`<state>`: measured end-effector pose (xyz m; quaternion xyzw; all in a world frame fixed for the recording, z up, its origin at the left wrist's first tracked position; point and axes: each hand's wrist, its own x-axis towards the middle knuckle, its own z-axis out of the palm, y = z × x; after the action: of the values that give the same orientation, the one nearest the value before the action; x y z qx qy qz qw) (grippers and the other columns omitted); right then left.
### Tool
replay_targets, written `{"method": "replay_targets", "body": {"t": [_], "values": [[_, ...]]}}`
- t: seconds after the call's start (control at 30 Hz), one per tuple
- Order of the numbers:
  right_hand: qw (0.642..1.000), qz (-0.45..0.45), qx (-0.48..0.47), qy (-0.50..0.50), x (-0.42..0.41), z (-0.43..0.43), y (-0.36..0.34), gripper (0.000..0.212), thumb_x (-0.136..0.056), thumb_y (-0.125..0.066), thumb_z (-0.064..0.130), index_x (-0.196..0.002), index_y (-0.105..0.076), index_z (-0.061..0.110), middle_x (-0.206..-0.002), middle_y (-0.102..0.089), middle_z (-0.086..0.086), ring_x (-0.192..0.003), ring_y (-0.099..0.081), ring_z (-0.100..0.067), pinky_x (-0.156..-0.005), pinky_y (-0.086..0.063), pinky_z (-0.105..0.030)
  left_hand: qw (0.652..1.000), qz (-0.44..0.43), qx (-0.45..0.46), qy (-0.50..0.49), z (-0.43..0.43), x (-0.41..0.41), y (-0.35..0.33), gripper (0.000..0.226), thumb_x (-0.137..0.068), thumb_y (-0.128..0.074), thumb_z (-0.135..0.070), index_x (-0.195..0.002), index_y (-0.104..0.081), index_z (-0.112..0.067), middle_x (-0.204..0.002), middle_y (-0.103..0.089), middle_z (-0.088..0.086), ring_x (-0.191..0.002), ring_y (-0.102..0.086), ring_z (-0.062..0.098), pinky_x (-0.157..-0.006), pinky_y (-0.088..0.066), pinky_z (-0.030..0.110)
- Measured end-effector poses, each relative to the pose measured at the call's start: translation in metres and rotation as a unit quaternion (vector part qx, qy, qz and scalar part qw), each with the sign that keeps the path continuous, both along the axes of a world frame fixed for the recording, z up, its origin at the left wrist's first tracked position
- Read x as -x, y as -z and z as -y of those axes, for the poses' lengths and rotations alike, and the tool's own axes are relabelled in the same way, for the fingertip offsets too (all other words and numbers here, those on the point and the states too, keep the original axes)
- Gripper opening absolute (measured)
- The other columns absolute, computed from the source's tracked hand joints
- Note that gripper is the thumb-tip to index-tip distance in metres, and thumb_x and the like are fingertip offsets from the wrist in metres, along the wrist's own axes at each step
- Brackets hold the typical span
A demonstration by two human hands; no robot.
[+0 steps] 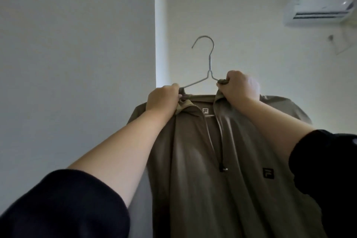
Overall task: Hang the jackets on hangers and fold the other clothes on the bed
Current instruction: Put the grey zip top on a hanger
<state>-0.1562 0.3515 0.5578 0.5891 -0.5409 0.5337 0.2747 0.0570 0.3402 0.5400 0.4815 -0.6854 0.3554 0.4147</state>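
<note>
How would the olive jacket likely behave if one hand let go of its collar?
Probably floppy: the olive jacket drapes in long folds from the wire hanger. It may slip sideways off that thin, smooth-looking wire; left hand and right hand each grip its collar.

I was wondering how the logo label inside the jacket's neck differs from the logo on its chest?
The neck label is a pale patch with a dark mark; the chest logo is a dark patch. The neck label looks smaller than the chest logo. The neck label sits just below the collar; the chest logo lies lower and further right. Both show an F-shaped mark on the olive jacket.
</note>
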Motion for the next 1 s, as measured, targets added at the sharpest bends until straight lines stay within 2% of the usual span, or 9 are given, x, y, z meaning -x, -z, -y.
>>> {"method": "replay_targets", "body": {"t": [0.17, 0.27, 0.4, 0.47, 0.57, 0.67, 0.77, 0.9, 1.0], "values": [[0.991, 0.006, -0.13, 0.007, 0.033, 0.054, 0.173, 0.031, -0.087, -0.062, 0.036, -0.067, -0.048, 0.016, -0.062, -0.054, -0.002, -0.057, -0.046, -0.028, -0.05, -0.026, -0.029, 0.989, -0.016, -0.141, 0.052, 0.058, 0.035, 0.176, 0.022, -0.097, -0.052, -0.031, -0.095, -0.056, -0.009, -0.086, -0.067, 0.011, -0.075, -0.063, 0.031, -0.049, -0.028, 0.028], [0.971, 0.016, -0.236, 0.007, 0.042, 0.067, 0.287, 0.027, -0.087, -0.062, 0.036, -0.075, -0.051, 0.014, -0.076, -0.066, -0.012, -0.072, -0.058, -0.036, -0.057, -0.031, -0.032, 0.969, -0.05, -0.234, 0.066, 0.065, 0.047, 0.286, 0.024, -0.097, -0.052, -0.033, -0.094, -0.057, -0.009, -0.088, -0.068, 0.01, -0.076, -0.062, 0.032, -0.05, -0.029, 0.027], [0.938, 0.019, -0.346, 0.004, 0.046, 0.077, 0.403, 0.028, -0.089, -0.06, 0.039, -0.083, -0.055, 0.013, -0.087, -0.068, -0.014, -0.086, -0.06, -0.036, -0.062, -0.03, -0.033, 0.91, -0.12, -0.391, 0.073, 0.072, 0.049, 0.398, 0.031, -0.093, -0.056, -0.041, -0.086, -0.058, -0.011, -0.088, -0.065, 0.008, -0.086, -0.06, 0.032, -0.068, -0.046, 0.036], [0.925, 0.025, -0.379, 0.001, 0.046, 0.08, 0.441, 0.031, -0.089, -0.06, 0.042, -0.084, -0.055, 0.012, -0.089, -0.067, -0.015, -0.088, -0.06, -0.036, -0.063, -0.031, -0.034, 0.876, -0.147, -0.449, 0.095, 0.072, 0.042, 0.434, 0.036, -0.089, -0.062, -0.042, -0.069, -0.049, -0.015, -0.075, -0.056, 0.004, -0.079, -0.056, 0.029, -0.063, -0.041, 0.034], [0.914, 0.028, -0.406, 0.004, 0.046, 0.092, 0.481, 0.033, -0.088, -0.061, 0.043, -0.081, -0.05, 0.013, -0.087, -0.066, -0.014, -0.086, -0.059, -0.035, -0.063, -0.032, -0.035, 0.852, -0.119, -0.499, 0.109, 0.083, 0.032, 0.476, 0.021, -0.088, -0.063, -0.028, -0.077, -0.056, -0.012, -0.08, -0.055, 0.003, -0.085, -0.056, 0.029, -0.065, -0.037, 0.033], [0.906, 0.037, -0.422, -0.007, 0.043, 0.102, 0.5, 0.034, -0.088, -0.063, 0.041, -0.083, -0.053, 0.01, -0.083, -0.064, -0.013, -0.084, -0.058, -0.034, -0.062, -0.033, -0.033, 0.879, -0.046, -0.468, 0.074, 0.094, 0.023, 0.496, 0.013, -0.088, -0.061, -0.02, -0.089, -0.065, -0.007, -0.093, -0.056, 0.008, -0.099, -0.051, 0.03, -0.072, -0.039, 0.034], [0.904, 0.041, -0.425, -0.018, 0.04, 0.126, 0.513, 0.033, -0.088, -0.065, 0.037, -0.077, -0.055, 0.008, -0.081, -0.06, -0.012, -0.086, -0.054, -0.034, -0.064, -0.03, -0.033, 0.907, -0.016, -0.42, 0.008, 0.113, 0.027, 0.507, 0.016, -0.091, -0.056, -0.021, -0.089, -0.066, -0.009, -0.094, -0.055, 0.008, -0.095, -0.053, 0.031, -0.064, -0.035, 0.031], [0.921, 0.004, -0.388, 0.034, 0.045, 0.167, 0.511, 0.035, -0.088, -0.065, 0.036, -0.079, -0.064, 0.001, -0.089, -0.06, -0.019, -0.092, -0.053, -0.036, -0.074, -0.033, -0.038, 0.883, -0.19, -0.428, -0.004, 0.146, 0.054, 0.502, 0.016, -0.09, -0.056, -0.019, -0.078, -0.061, -0.011, -0.084, -0.063, 0.01, -0.086, -0.058, 0.035, -0.064, -0.04, 0.032], [0.896, 0.078, -0.435, 0.026, 0.054, 0.194, 0.52, 0.035, -0.085, -0.067, 0.038, -0.095, -0.065, 0.005, -0.096, -0.066, -0.016, -0.095, -0.057, -0.035, -0.071, -0.035, -0.034, 0.791, -0.361, -0.485, 0.094, 0.172, 0.072, 0.514, 0.024, -0.091, -0.059, -0.019, -0.114, -0.064, -0.012, -0.108, -0.068, 0.009, -0.106, -0.059, 0.027, -0.086, -0.044, 0.03]]}}
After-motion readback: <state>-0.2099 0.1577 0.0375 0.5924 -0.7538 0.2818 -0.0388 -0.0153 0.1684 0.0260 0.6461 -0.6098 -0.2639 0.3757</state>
